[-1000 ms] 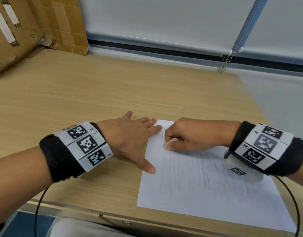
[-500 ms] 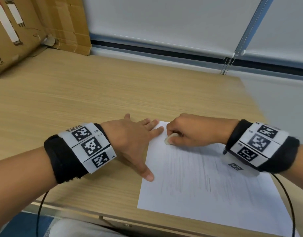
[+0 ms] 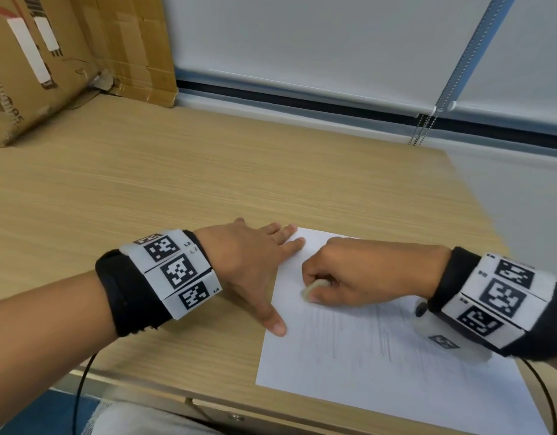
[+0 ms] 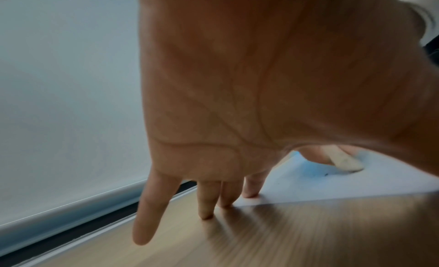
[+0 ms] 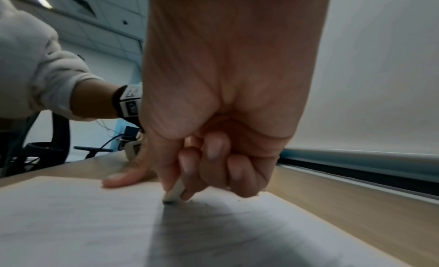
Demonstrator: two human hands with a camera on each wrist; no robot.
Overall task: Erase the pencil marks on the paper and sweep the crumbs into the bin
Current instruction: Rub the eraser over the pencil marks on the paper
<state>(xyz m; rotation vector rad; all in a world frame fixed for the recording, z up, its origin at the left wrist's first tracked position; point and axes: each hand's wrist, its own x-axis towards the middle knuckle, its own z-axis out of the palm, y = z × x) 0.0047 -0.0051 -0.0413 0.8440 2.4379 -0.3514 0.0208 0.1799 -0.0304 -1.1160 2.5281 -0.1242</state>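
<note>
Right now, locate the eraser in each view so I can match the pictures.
Head: eraser centre-right, pinched in the right hand, tip on the paper.
Left wrist: lower right, under the palm.
Right wrist: bottom centre.
Shared landmark: the left hand pressing the paper's left edge.

A white sheet of paper, streaked with faint grey pencil marks, lies on a light tan wood-grain surface. A cream-white eraser, its working end smudged grey, shows in the grip of the right hand. Both wrists carry black bands faced with white panels printed in black-and-white square code patterns. Brown corrugated cardboard with white labels and black printing stands at the far left. Behind the surface hang pale grey-white blinds above a black strip, with a silver bead chain. In the right wrist view, a white sleeve and a black chair.
</note>
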